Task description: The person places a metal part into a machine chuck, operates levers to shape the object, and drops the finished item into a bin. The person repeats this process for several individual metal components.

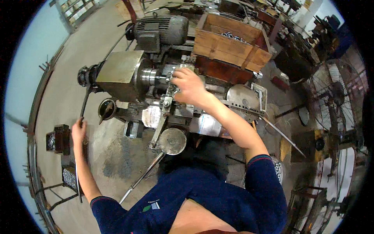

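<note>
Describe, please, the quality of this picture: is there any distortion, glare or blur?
In the head view, fisheye distortion bows the pale blue wall, and the corners are black; in the head view, a pale sheen lies on the metal cover; in the head view, the right hand looks slightly soft, cause unclear.

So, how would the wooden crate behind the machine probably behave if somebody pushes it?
The wooden crate would likely feel stiff, given its plank walls. It is probably heavy, since small metal pieces lie inside. Those pieces might spill if it tips, as the top is open.
</note>
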A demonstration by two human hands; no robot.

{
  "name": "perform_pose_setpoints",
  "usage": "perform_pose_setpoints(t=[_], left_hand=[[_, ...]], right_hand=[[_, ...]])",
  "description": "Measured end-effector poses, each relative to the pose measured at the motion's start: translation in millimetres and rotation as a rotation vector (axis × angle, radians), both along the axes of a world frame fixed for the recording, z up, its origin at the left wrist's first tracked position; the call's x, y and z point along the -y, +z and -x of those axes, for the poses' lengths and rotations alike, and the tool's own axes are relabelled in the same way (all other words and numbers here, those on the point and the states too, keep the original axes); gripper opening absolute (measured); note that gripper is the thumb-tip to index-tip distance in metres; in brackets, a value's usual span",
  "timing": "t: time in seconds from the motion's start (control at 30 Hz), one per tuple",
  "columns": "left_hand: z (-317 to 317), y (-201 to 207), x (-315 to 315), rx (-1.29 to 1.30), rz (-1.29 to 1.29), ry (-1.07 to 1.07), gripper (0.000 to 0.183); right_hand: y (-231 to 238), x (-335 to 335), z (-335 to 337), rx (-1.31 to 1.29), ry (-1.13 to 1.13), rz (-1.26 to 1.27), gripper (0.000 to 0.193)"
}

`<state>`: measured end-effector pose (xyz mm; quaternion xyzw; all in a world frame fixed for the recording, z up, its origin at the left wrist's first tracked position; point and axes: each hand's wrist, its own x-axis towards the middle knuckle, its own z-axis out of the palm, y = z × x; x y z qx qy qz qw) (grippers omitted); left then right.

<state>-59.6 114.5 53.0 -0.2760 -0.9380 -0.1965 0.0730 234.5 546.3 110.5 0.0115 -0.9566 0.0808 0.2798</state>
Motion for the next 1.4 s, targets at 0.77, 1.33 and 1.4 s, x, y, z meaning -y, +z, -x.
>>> perform_pose_setpoints(t=[0.77, 1.33, 1.4], left_hand=[[-75.0, -32.3, 31.2, 0.514, -0.225, 0.132, 0.023], [-53.5, -35.7, 11.1, 0.619, -0.398, -0.069, 0.024], [-52.2, -44.6, 17.5, 0.668, -0.439, 0.069, 0.028]], right_hand=[[55.6, -23.3, 15.8, 0.228, -0.177, 0.087, 0.024], [2.7, -109.5, -200.7, -0.049, -0.534, 0.369, 0.041], [-19.3, -103.3, -265.4, -0.071, -0.627, 0.611, 0.04]])
